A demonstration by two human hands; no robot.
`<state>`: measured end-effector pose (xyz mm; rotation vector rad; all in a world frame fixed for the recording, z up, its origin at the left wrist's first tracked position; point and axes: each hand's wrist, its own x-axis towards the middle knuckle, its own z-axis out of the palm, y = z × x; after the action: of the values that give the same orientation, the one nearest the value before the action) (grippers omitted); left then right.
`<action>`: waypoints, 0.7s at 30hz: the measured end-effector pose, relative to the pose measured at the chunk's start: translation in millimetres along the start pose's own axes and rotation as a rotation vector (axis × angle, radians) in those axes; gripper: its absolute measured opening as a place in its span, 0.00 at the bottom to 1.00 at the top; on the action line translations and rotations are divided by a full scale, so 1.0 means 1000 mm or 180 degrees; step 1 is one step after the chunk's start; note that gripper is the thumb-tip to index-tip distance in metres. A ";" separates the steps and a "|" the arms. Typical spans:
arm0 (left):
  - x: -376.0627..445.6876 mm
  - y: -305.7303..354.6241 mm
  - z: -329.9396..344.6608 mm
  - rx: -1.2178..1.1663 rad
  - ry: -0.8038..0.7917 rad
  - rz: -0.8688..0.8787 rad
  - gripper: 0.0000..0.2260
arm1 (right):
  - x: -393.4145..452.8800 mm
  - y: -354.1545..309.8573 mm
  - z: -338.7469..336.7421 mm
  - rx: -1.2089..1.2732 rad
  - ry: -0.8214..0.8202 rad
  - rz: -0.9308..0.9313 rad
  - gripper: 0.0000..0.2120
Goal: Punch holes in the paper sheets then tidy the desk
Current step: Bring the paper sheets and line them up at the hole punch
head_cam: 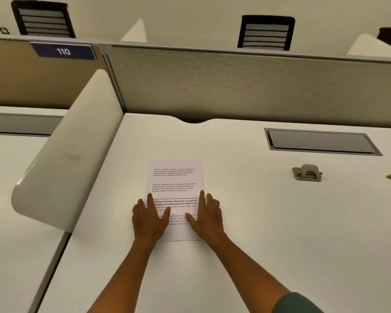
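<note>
The paper (176, 188) is pressed flat under both open hands, left (150, 216) and right (207, 216), nothing gripped; the punch (307, 173) lies well off to the right, nearer the right hand.

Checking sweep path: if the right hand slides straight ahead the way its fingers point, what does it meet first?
Nothing, apparently: the right hand lies flat on the paper sheets, fingers pointing away; ahead is only paper, bare desk, then the partition. The hole punch sits well right.

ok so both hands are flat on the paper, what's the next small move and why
Probably lift the right hand and reach for the hole punch, while the left hand keeps the printed sheets flat. The punch sits apart from the paper, off to the right and untouched, and no holes show along the visible edges, so punching looks not yet begun.
</note>
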<state>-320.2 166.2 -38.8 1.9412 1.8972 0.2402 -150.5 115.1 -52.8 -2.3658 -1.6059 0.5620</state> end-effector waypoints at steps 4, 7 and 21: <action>0.002 0.000 0.000 0.0090 -0.0076 0.0025 0.38 | 0.005 -0.004 -0.003 -0.0093 -0.0030 0.0018 0.42; 0.002 -0.001 0.001 0.0007 -0.0072 0.0060 0.37 | 0.008 -0.008 -0.004 -0.0033 -0.0098 0.0009 0.42; 0.005 0.004 -0.004 -0.0568 0.0047 0.0015 0.37 | 0.023 -0.020 -0.005 0.0517 -0.0370 0.0293 0.48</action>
<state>-317.6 171.9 -34.1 1.8305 1.8138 0.4116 -157.9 143.8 -44.2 -2.3333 -1.4414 0.8298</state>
